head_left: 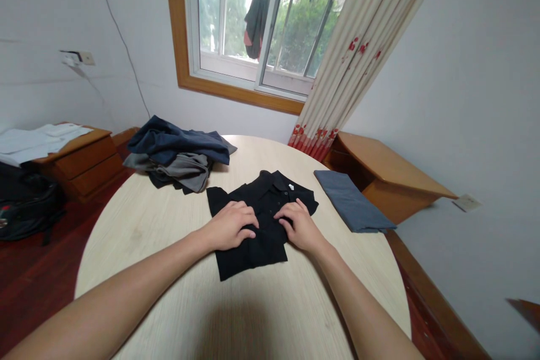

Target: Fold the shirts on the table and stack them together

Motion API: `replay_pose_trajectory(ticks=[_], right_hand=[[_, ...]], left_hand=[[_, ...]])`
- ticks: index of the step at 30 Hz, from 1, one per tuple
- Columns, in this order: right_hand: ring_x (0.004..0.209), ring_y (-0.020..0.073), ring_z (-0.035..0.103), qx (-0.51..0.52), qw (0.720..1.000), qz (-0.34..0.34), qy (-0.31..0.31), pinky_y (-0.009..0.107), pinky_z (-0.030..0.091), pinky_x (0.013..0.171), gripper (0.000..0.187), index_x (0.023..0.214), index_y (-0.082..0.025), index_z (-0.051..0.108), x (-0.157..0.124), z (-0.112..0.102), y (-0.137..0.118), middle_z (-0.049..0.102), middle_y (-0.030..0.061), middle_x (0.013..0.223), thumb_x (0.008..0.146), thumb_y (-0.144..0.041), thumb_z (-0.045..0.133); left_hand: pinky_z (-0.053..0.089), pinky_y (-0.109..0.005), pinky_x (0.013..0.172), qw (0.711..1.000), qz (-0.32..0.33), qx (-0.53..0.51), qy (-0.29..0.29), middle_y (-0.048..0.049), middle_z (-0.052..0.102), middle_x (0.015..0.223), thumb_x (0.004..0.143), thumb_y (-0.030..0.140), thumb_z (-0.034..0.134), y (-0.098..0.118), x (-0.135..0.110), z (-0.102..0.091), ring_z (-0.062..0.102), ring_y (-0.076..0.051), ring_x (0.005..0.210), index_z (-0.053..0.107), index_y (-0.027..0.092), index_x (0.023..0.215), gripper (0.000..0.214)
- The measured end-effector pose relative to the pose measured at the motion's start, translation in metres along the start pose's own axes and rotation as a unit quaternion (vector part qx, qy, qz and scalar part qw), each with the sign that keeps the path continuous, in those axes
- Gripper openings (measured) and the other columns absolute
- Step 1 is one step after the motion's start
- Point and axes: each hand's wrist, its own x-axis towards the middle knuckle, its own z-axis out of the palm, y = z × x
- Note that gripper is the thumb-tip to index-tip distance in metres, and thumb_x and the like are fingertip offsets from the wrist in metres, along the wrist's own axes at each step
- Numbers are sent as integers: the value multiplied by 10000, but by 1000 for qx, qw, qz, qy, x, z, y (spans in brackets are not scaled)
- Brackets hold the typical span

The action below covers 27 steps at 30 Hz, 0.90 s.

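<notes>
A black collared shirt (265,197) lies partly folded on the round light-wood table (177,292), collar pointing away from me. My left hand (231,226) rests on the shirt's left half with its fingers curled down onto the cloth. My right hand (298,225) presses the shirt's right half, fingers bent and pinching the fabric near the middle. Both hands sit close together, almost touching.
A heap of dark blue and grey clothes (181,154) lies at the table's far left. A folded blue-grey garment (352,202) lies at the right edge. Wooden cabinets stand left (80,160) and right (388,171); a curtain (358,50) hangs by the window.
</notes>
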Motion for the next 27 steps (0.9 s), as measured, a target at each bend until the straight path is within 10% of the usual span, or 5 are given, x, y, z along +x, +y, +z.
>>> replay_pose_trajectory(ticks=[4, 9, 15, 22, 27], right_hand=[[887, 213, 646, 19, 997, -11, 71, 560, 310, 1115, 261, 841, -252, 691, 0, -15, 4, 695, 28, 879, 832, -90, 486], [847, 229, 646, 48, 987, 49, 142, 404, 517, 828, 197, 868, -226, 691, -6, -34, 16, 684, 70, 886, 877, -198, 496], [1191, 299, 585, 8, 984, 83, 155, 501, 432, 1052, 390, 1207, -183, 661, -6, -15, 47, 647, 153, 1269, 892, -395, 572], [1332, 351, 483, -39, 984, 137, 104, 559, 326, 1118, 549, 1355, -161, 577, -6, 3, 67, 591, 175, 1379, 890, -451, 586], [1182, 302, 581, -32, 986, 144, 77, 488, 392, 1054, 466, 1307, -174, 603, -7, -7, 61, 656, 147, 1254, 868, -327, 630]], left_hand=[[430, -368, 807, 995, 32, -45, 86, -66, 690, 930, 925, 247, 537, 8, -2, -11, 589, -229, 894, 676, 205, 940, 147], [483, -348, 732, 931, 34, -145, 333, -62, 651, 815, 964, 356, 498, 8, -12, -43, 608, -205, 782, 639, 198, 853, 239], [492, -339, 675, 847, 101, -160, 496, -50, 636, 772, 957, 557, 493, -9, -18, -59, 603, -201, 743, 654, 211, 842, 399], [491, -404, 951, 973, -40, -98, 203, -101, 730, 1066, 887, 523, 601, -18, -12, -36, 663, -266, 1015, 710, 213, 1035, 361], [207, -627, 1167, 995, -85, -49, 34, -128, 587, 1414, 770, 599, 712, -25, -8, -12, 530, -357, 1299, 581, 261, 1350, 685]])
